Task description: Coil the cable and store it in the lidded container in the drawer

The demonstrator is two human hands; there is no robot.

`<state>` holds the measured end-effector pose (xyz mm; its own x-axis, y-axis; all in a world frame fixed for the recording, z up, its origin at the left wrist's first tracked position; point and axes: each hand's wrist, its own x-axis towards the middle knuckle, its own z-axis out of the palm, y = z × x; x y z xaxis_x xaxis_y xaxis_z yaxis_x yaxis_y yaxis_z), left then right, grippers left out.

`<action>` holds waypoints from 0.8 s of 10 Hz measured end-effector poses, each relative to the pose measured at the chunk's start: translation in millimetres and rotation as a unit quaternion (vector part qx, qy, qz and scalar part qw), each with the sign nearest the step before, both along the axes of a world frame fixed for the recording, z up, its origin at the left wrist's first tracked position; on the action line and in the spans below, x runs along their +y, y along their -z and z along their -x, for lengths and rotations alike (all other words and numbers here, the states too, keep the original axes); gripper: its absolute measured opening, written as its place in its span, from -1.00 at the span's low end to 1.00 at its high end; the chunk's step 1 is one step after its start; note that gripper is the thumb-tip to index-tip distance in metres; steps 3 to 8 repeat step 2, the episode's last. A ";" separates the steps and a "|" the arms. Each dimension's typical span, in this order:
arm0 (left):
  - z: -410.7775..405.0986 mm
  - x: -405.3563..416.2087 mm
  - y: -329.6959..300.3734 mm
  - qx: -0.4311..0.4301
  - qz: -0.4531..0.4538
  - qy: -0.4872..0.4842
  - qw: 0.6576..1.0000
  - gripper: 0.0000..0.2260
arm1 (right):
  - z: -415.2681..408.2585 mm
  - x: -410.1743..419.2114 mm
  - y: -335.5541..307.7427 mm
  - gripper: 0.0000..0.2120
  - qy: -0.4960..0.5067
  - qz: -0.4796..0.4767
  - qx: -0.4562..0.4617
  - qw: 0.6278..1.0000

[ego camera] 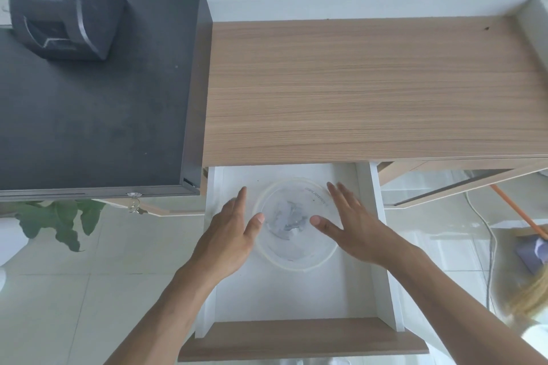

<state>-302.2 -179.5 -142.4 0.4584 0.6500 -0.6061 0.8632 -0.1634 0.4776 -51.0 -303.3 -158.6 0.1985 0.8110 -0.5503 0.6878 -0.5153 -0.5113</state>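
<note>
A round clear lidded container [296, 243] sits inside the pulled-out white drawer [296, 296]. A pale, greyish coiled thing shows blurred through its lid; I cannot tell its detail. My left hand [234, 231] hovers at the container's left side, fingers spread, thumb over the rim. My right hand [353, 222] is at its right side, fingers apart, thumb over the lid. Neither hand grips anything.
The drawer's wooden front [302, 341] is nearest me, under a wooden desk top [370, 89]. A dark cabinet [98, 115] with a grey and blue device [65, 6] stands at left. A plant [59, 219], floor cables [486, 234] and a broom [527, 246] lie around.
</note>
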 end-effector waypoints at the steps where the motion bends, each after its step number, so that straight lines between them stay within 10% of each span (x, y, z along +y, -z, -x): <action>1: -7.9 -1.8 -21.3 0.025 -0.065 0.062 0.996 -0.30 | 4.0 -3.2 -18.5 -0.04 -0.022 -0.006 -0.059 0.998; 8: -18.2 -3.1 -48.8 0.036 -0.107 0.113 0.987 -0.27 | 6.1 -6.3 -43.8 -0.04 -0.048 -0.015 -0.123 0.991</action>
